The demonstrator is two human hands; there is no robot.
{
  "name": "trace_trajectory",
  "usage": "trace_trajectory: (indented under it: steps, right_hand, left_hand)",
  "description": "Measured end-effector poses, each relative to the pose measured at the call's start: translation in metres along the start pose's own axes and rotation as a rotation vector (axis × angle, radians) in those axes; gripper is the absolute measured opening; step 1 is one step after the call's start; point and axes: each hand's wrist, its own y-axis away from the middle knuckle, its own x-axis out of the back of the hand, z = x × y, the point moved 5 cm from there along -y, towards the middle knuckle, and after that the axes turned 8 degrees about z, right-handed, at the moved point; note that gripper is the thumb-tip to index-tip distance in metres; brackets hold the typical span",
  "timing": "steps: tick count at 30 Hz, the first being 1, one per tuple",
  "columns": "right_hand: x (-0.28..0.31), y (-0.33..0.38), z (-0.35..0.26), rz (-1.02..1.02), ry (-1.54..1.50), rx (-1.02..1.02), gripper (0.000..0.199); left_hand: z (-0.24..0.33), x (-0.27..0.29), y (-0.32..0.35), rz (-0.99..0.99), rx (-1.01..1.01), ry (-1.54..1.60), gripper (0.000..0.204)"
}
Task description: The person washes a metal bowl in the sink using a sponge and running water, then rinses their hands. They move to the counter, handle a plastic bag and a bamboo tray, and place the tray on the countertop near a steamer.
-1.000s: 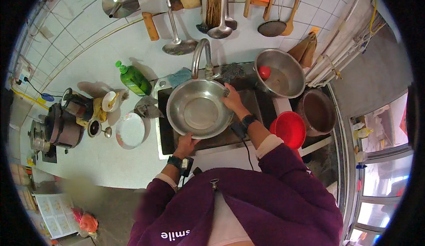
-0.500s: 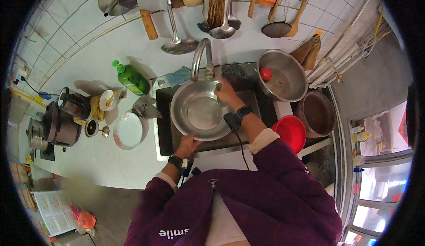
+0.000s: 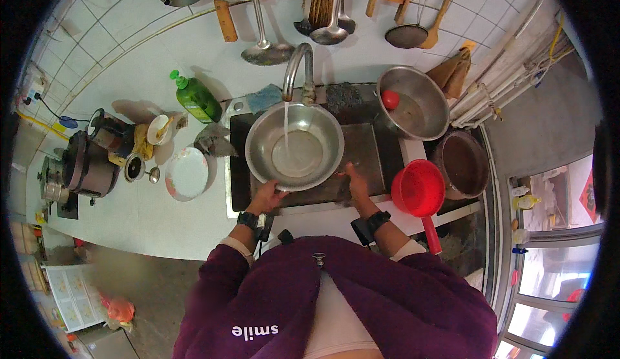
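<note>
A stainless steel basin (image 3: 258, 146) sits in the dark sink (image 3: 371, 149) under the curved metal faucet (image 3: 298, 68). From the spout a thin stream of water (image 3: 287, 123) falls into the basin. My left hand (image 3: 266, 197) grips the basin's near rim, its fingers under the edge. Just off the basin's near right side is my right hand (image 3: 356, 183), fingers apart and nothing visible in it. Behind the sink, a blue cloth (image 3: 263, 97) lies left of the faucet and a dark scouring pad (image 3: 343, 96) right of it.
To the right are a steel basin (image 3: 423, 110) with a red tomato (image 3: 390, 99), a red dipper (image 3: 418, 188) and a brown pot (image 3: 462, 165). On the left counter stand a green bottle (image 3: 196, 99), a white plate (image 3: 187, 174) and a dark cooker (image 3: 93, 172). Ladles (image 3: 329, 34) hang behind.
Water now runs from the faucet. My right hand has left the far rim beside the faucet and come back toward me. My left hand keeps hold of the near rim.
</note>
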Motion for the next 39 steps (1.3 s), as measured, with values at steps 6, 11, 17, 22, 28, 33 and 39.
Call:
trace_trajectory:
  steps: [6,11,17,22,28,33,39]
  right_hand:
    - [-0.054,0.015,0.025,-0.299,-0.035,-0.145,0.061]
    - [-0.073,0.007,0.037,-0.123,0.131,-0.015,0.047]
    - [-0.078,-0.006,0.049,-0.019,0.044,-0.079,0.035]
    - [-0.079,0.002,0.044,-0.035,-0.133,-0.171,0.034]
    - [-0.079,0.008,0.039,-0.063,-0.23,-0.156,0.027]
    - [-0.086,0.0,0.05,-0.115,-0.264,-0.071,0.02]
    - [-0.088,0.007,0.045,-0.08,-0.129,0.012,0.016]
  left_hand:
    - [0.002,0.018,-0.044,-0.286,-1.067,-0.984,0.034]
    - [-0.004,0.042,-0.114,-0.315,-0.942,-0.713,0.032]
    - [-0.015,0.041,-0.105,-0.311,-0.892,-0.459,0.029]
    - [-0.011,0.034,-0.09,-0.245,-0.998,-0.719,0.022]
    - [-0.018,0.015,-0.052,-0.252,-0.709,-0.456,0.021]
    - [-0.023,0.006,-0.021,-0.219,-0.129,0.165,0.02]
    - [-0.013,0.01,0.005,-0.128,-0.173,-0.052,0.021]
